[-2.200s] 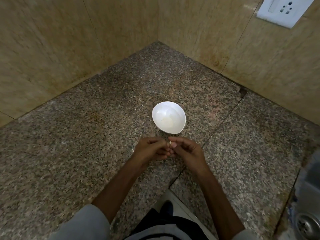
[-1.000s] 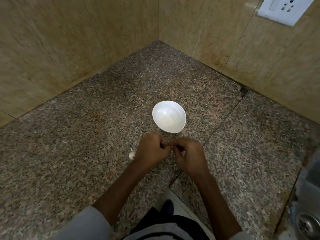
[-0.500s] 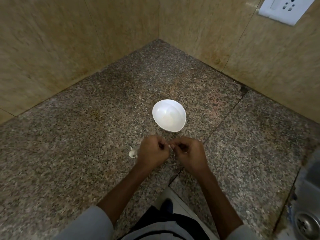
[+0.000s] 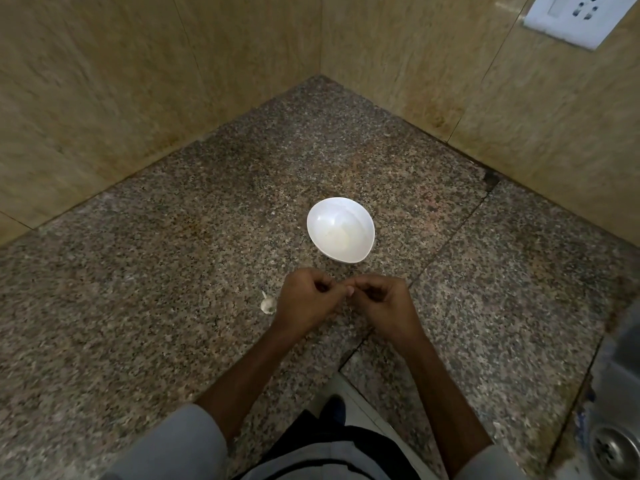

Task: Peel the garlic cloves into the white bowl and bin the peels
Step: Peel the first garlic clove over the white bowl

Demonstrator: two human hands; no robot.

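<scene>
A garlic clove (image 4: 268,305) is laid on the granite counter (image 4: 138,306), just beside the left hand (image 4: 304,303) at its 9 o'clock. The fingers of it and the right hand (image 4: 384,306) are curled, tips met; what is pinched cannot be told. The white bowl (image 4: 341,235) is set near at 12 o'clock. A wall socket (image 4: 571,15) is mounted at 1 o'clock, and a sink drain (image 4: 613,448) is seen at 4 o'clock

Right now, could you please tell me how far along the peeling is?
Done: unclear; no clove stands out in the oval white bowl. In hand: left hand and right hand pinch something small, hidden. Left: the pale garlic piece on the granite counter; binning peels.
</scene>
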